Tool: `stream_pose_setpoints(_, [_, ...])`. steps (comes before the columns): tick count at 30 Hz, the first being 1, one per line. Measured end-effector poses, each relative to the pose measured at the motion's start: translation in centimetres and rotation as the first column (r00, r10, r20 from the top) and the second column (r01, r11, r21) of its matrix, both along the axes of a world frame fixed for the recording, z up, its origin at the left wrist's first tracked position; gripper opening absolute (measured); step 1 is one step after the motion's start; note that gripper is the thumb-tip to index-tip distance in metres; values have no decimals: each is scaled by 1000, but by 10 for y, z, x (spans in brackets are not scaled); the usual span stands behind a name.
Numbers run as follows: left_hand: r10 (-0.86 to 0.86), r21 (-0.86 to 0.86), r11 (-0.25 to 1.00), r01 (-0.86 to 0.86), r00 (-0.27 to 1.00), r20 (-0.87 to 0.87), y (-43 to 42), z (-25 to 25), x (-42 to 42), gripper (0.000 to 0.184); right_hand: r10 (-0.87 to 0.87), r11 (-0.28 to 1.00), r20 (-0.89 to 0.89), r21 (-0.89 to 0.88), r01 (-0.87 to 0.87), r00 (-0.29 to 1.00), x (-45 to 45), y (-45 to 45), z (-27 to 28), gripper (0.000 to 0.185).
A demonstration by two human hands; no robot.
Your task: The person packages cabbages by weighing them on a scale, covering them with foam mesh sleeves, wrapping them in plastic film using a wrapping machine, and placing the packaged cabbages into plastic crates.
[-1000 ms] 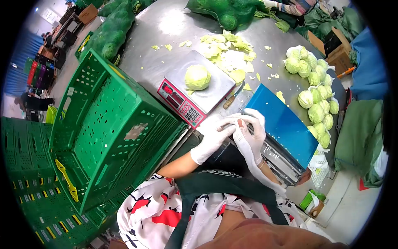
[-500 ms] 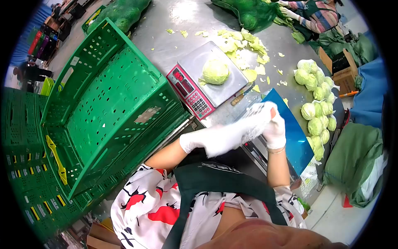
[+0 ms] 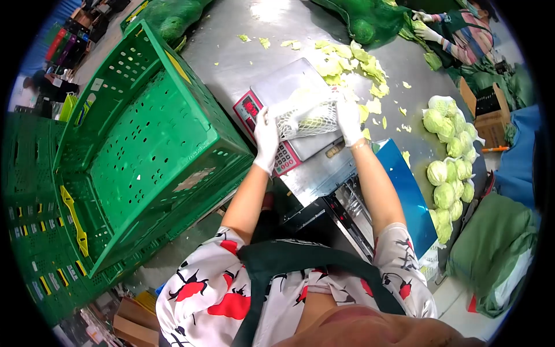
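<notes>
Both my hands wear white gloves and stretch a white mesh net between them over the scale. My left hand grips the net's left end, beside the keypad. At the right end my right hand holds the net, its fingers partly hidden. A pale green cabbage shows through the mesh, on or just above the plate of the digital scale; whether it still touches the plate cannot be told.
A large green crate stands at the left. Loose leaves lie behind the scale, netted cabbages at the right, a blue panel at front right. A co-worker handles leaves at the back right.
My hands have moved forward from near my body to the scale. The net, bunched and then blurred earlier, is now spread over the cabbage.
</notes>
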State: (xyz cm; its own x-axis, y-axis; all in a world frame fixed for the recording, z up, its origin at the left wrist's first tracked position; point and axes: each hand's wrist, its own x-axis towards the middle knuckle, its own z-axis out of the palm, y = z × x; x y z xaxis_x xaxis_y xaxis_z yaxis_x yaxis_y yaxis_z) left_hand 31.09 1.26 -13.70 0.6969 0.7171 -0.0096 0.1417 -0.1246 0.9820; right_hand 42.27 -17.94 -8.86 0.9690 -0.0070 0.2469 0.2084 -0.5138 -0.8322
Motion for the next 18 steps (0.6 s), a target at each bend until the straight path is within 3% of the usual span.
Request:
stream_pose_setpoints(1, [-176, -65, 983, 172, 982, -66, 6, 3, 6, 52, 27, 997, -128, -66, -36, 991, 14, 5, -11, 40])
stream_pose_setpoints(2, [-244, -198, 959, 205, 949, -199, 9, 7, 17, 62, 42, 989, -252, -129, -77, 967, 28, 7, -20, 41])
stream_pose_setpoints(3, [-230, -335, 925, 179, 966, -120, 10, -13, 30, 63, 46, 975, -372, -185, -122, 927, 37, 9, -24, 41])
stream_pose_setpoints(5, [-105, -594, 802, 64, 994, -35, 8, -37, 49, 61, 70, 970, -328, -198, -141, 942, 29, 11, -13, 41])
stream_pose_setpoints(6, [-109, -600, 790, 121, 992, 57, 3, -27, 45, 59, 81, 968, -302, -205, -148, 950, 21, 11, -1, 41])
stream_pose_setpoints(8, [-131, -595, 763, 254, 961, 242, -11, 5, 28, 57, 107, 991, -239, -52, -123, 965, -11, 15, 34, 39])
stream_pose_setpoints(9, [-100, -785, 531, 317, 944, 314, -15, -8, 25, 60, 109, 994, -210, 22, -106, 972, -29, 10, 47, 37])
stream_pose_setpoints(10, [-89, -906, 145, 398, 917, 388, -27, 33, 12, 58, 150, 988, -192, 57, -142, 970, -42, 0, 53, 37])
stream_pose_setpoints(12, [-294, -798, -284, 532, 744, 600, -33, 15, -1, 53, 216, 973, -153, 122, -198, 964, -67, -23, 64, 35])
stream_pose_setpoints(13, [-715, -407, 245, 880, 448, 538, -41, 39, -11, 49, 231, 954, -224, 244, -176, 947, -77, -36, 72, 34])
stream_pose_setpoints(15, [-379, -699, -278, 659, 593, 710, -66, 89, -41, 44, 290, 872, -345, 481, -97, 893, -97, -63, 90, 30])
stream_pose_setpoints(16, [-531, -706, -137, 695, 550, 645, -75, 97, -46, 43, 438, 711, -433, 703, -8, 788, -106, -81, 104, 28])
stream_pose_setpoints(18, [-782, -630, 103, 769, 454, 426, -97, 103, -60, 42, 695, 380, -433, 899, 218, 574, -115, -129, 94, 29])
